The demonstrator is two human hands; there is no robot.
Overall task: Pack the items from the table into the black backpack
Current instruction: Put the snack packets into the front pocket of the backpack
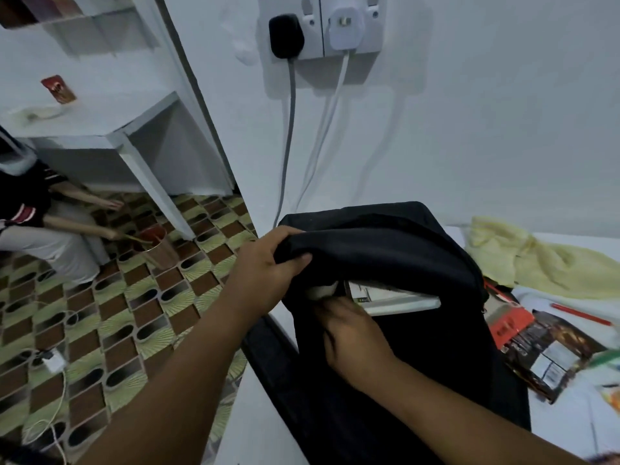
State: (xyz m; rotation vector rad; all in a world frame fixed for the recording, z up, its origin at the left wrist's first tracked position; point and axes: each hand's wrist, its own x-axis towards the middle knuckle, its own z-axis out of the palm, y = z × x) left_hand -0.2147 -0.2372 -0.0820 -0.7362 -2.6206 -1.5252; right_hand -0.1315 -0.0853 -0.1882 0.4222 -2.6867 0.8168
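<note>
The black backpack (396, 250) stands on the white table (261, 431) against the wall. My left hand (268, 270) grips the top flap and holds the opening up. My right hand (352, 333) reaches into the opening with its fingertips hidden inside, against a small white object (323, 290); whether it holds that object I cannot tell. A white book or box (399, 297) shows inside the opening. Beside the backpack lie a dark printed packet (550, 357), an orange box (506, 318), a red pen (580, 313) and a yellow cloth (536, 260).
Two cables (302, 139) hang from wall sockets (322, 28) behind the backpack. To the left, below the table, is a patterned floor (117, 313) where a person sits (40, 223) by a red cup (157, 243). A white charger and cable (53, 362) lie on the floor.
</note>
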